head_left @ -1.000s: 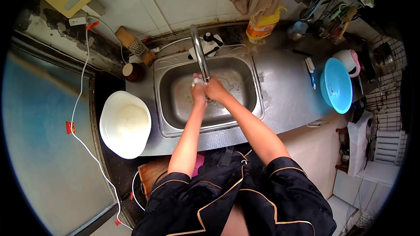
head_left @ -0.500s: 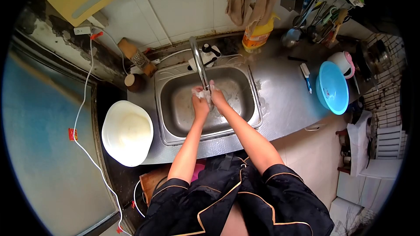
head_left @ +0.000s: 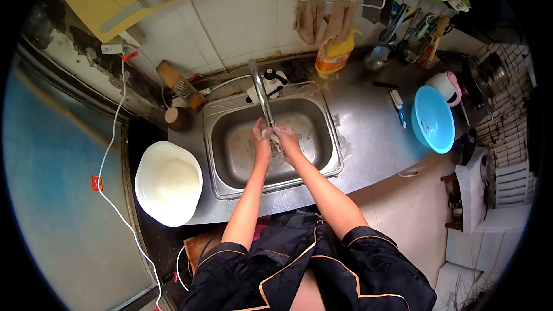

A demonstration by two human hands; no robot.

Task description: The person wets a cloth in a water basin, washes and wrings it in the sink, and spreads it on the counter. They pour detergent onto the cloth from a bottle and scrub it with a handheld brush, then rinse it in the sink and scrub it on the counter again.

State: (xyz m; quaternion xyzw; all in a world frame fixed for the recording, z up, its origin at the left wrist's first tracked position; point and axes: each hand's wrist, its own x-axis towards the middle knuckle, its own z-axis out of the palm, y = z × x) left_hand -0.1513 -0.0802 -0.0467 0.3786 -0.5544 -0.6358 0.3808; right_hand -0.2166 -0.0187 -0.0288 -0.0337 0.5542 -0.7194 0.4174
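Both my hands are over the steel sink (head_left: 216, 155), just below the end of the chrome faucet (head_left: 260, 89). My left hand (head_left: 262, 143) has its fingers stretched up toward the spout, with whitish wetness or foam at the fingertips. Close beside it, my right hand (head_left: 287, 139) is curled inward, its fingers bent around something pale and wet. What that is, water, foam or a soft thing, I cannot make out. The hands nearly touch each other.
A white basin (head_left: 170, 187) stands left of the sink, a blue basin (head_left: 433, 120) on the right. A brush (head_left: 398, 108) lies on the counter. Behind are a yellow bottle (head_left: 335, 57), hanging cloths (head_left: 311, 22) and utensils (head_left: 397, 34). A white cord (head_left: 112, 138) hangs at left.
My right hand has turned and curled inward, its raised thumb no longer standing up. My left fingers have straightened upward. The whole view has shifted slightly down.
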